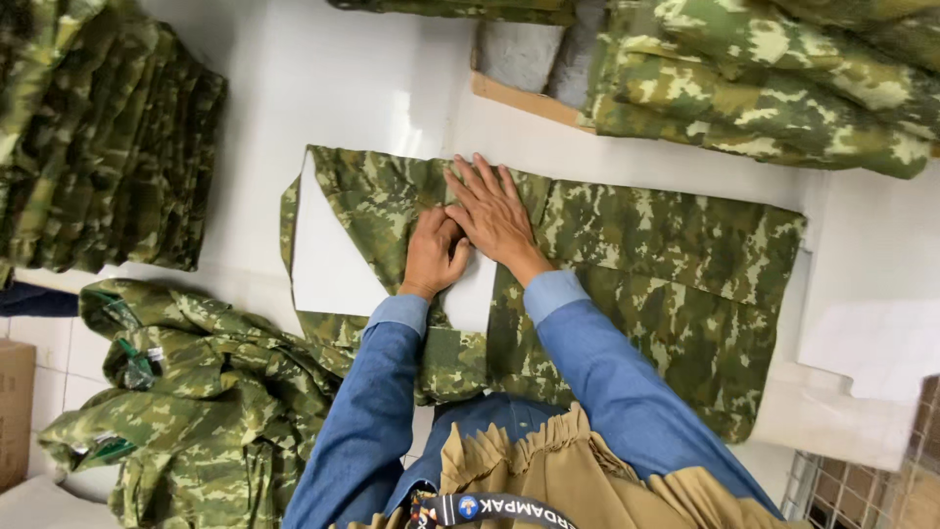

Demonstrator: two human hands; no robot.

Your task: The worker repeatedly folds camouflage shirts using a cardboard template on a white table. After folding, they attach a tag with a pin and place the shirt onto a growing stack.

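Head view gives us the white table [352,78] first, the broadest thing before us, running under everything else. Across its middle lies the camouflage garment [666,264], spread flat from about the centre of the table out to our right, with its near edge hanging toward our body. At its left end the cloth is folded over a white sheet of card [328,264], which shows as a pale panel beneath the turned-in flap.

To our far left we see a tall stack of folded camouflage pieces [108,147], standing well apart from the garment. Below it, at the lower left, a loose heap of camouflage clothing [196,402] slumps off the table's edge. At the upper right another pile of folded camouflage cloth [774,78] rests on a brown board [519,98].

Our two blue sleeves [607,382] reach forward from the bottom of the view. Our right hand [494,216] lies open and flat, fingers stretched and slightly spread, palm pressing down on the folded flap; it grips nothing. Our left hand [434,253] sits just beside it, touching it, partly tucked under the right one, fingers curled downward onto the cloth where it meets the card. We cannot tell whether those curled fingers pinch the fabric or only press it.
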